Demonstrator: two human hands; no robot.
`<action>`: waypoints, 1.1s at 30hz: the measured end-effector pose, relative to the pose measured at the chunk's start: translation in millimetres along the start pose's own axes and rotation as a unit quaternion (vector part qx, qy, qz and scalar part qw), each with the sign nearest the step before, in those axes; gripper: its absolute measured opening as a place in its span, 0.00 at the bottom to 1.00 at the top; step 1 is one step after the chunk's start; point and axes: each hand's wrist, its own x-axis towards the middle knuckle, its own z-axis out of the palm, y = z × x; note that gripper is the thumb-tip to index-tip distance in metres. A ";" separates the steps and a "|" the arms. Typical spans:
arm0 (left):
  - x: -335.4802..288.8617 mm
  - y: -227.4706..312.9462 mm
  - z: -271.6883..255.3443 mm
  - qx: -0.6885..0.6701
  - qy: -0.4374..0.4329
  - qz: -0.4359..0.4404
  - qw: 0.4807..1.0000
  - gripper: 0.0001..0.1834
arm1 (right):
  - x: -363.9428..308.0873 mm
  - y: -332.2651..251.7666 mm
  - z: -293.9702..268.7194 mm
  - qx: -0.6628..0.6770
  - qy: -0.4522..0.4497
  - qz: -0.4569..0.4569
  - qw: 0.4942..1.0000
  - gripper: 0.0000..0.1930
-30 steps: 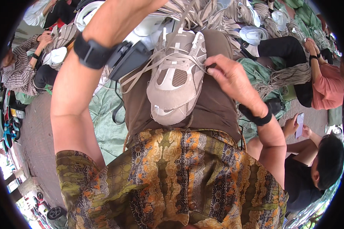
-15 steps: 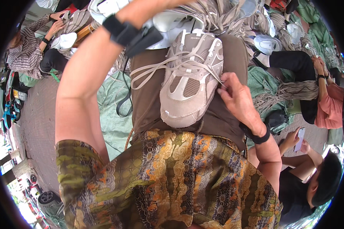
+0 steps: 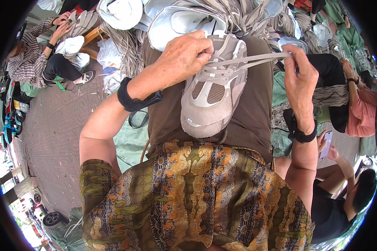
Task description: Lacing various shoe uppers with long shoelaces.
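A grey-beige sneaker (image 3: 209, 94) with mesh panels and a pale toe rests on my brown-trousered lap, its toe toward me. My left hand (image 3: 186, 56) is closed at the upper left of the shoe's opening, its fingertips curled where a lace strand runs out. Off to the shoe's right, my right hand (image 3: 299, 77) pinches the flat beige shoelace (image 3: 262, 60). Two strands stretch nearly straight from that pinch back to the eyelets. Lower down, the lacing crosses the tongue in several rows. What lies inside my left fingers is mostly hidden.
White shoe-shaped pieces (image 3: 176, 27) and bundles of beige laces (image 3: 130, 50) crowd the far side. Green sheeting (image 3: 127, 138) lies beside my legs. One person (image 3: 31, 62) works at the far left; another sits at right, and one at lower right holds a phone (image 3: 326, 144).
My left hand has come down from beyond the shoe to its opening. My right hand has moved outward and up, drawing the lace out to the right. The loose left loop is gone.
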 end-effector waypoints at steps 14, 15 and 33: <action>-69.6 -17.5 -37.1 0.007 -0.006 -0.075 0.997 0.06 | -4.3 -6.9 57.9 0.591 -0.109 0.288 0.746 0.18; -82.9 -21.7 -46.5 0.001 0.001 -0.107 0.994 0.05 | -6.9 -8.5 61.2 0.591 -0.110 0.278 0.750 0.18; -169.4 -78.5 -170.1 -0.572 0.152 -0.192 0.783 0.05 | -22.1 -14.9 69.3 0.204 -0.179 -0.044 0.962 0.03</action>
